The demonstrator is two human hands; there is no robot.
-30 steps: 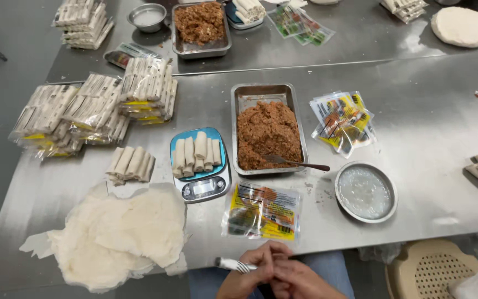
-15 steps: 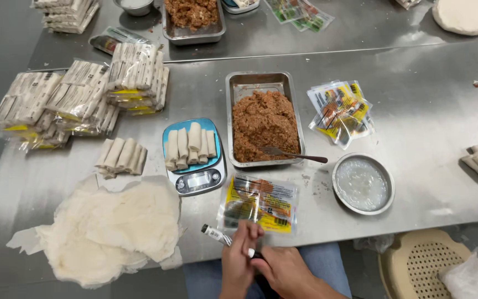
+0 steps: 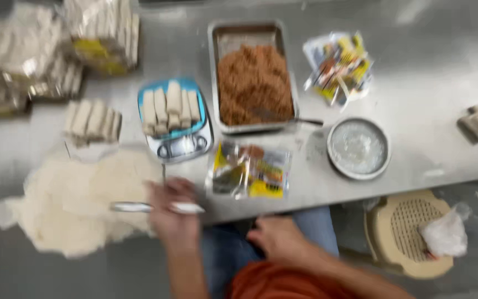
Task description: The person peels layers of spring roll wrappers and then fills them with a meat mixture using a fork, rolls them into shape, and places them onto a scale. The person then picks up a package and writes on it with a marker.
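Head view, blurred: left hand [image 3: 175, 213] clamped on white pen-like tool [image 3: 156, 207] beside wrapper pile [image 3: 67, 199]; right hand [image 3: 278, 238] loosely curled, empty, below table edge [image 3: 316, 202].

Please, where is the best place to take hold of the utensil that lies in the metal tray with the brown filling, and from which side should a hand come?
Probably by the free end of the utensil's handle: it seems to stick out past the right rim of the metal tray, while the other end lies in the brown filling. Come from the right, above the bare table, behind the round metal dish. The picture is blurred, so its exact shape is unclear.
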